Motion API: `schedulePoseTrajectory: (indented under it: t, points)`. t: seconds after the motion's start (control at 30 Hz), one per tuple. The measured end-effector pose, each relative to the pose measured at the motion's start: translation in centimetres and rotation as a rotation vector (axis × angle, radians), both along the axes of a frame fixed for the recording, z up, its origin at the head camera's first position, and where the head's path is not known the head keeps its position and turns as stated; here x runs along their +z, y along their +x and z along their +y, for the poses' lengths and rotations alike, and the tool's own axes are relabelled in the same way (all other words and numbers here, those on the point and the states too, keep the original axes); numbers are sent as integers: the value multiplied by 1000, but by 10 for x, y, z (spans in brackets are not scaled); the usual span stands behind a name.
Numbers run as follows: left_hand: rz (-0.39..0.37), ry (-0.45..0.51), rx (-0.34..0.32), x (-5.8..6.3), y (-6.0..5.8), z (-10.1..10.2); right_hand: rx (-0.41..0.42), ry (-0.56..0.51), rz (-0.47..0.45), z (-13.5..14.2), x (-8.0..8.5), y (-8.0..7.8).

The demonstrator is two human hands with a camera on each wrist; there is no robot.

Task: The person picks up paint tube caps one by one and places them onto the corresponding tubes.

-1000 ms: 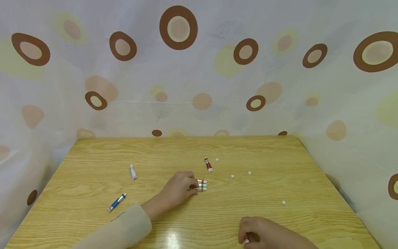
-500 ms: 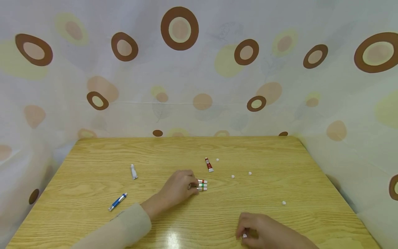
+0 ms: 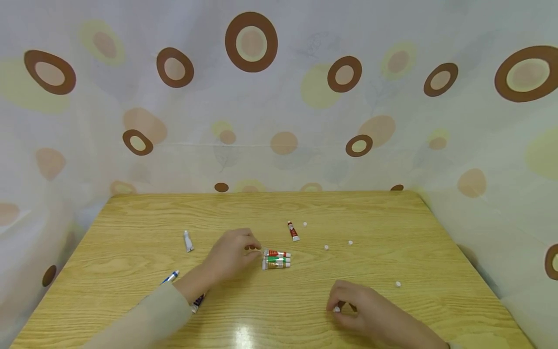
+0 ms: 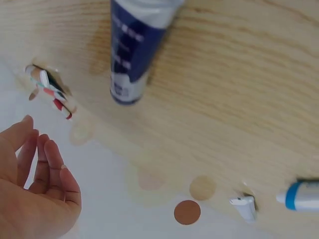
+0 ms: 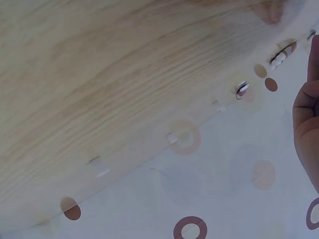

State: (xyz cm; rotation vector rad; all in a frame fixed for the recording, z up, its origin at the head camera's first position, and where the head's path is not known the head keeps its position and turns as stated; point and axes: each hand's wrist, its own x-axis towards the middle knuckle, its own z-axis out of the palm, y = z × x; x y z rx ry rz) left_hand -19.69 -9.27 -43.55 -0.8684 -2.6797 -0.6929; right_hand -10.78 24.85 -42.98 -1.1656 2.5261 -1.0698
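My left hand (image 3: pixel 233 254) hovers just left of three paint tubes lying side by side: a red tube (image 3: pixel 277 253), a green tube (image 3: pixel 279 260) and a gold-brown tube (image 3: pixel 276 265). Its thumb and fingers are bent with nothing seen between them, also in the left wrist view. A dark blue paint tube (image 3: pixel 197 304) lies partly behind the left wrist and looks large in the left wrist view. At the front right, my right hand (image 3: pixel 364 310) pinches a small white cap (image 3: pixel 336 309). Whether anything is attached to this cap is hidden by the fingers.
A dark red tube (image 3: pixel 293 231) lies behind the row. White caps lie apart on the right, one nearer me (image 3: pixel 398 284). On the left are a white tube (image 3: pixel 188 241) and a blue-and-silver tube (image 3: pixel 170 277), partly covered by the sleeve. Patterned cloth (image 3: pixel 283 97) borders the table.
My left hand has let go of the row of tubes and drawn back left, uncovering them. The dark blue tube now shows beside its wrist. My right hand has moved slightly forward with the cap.
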Motion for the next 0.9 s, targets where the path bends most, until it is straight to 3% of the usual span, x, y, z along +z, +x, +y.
schedulePoseTrajectory:
  t: [0.17, 0.33, 0.5, 0.9]
  points:
    - [-19, 4, 15, 6, 2, -10, 18, -36, 140, -4, -1, -4]
    - [7, -30, 23, 7, 7, -21, -21, -34, 122, -6, 1, -5]
    - [-37, -41, 46, 7, 14, -33, -62, -28, 108, -7, 4, -4]
    - [-80, -40, 80, 9, 32, -61, -99, -126, 286, -8, 1, -9]
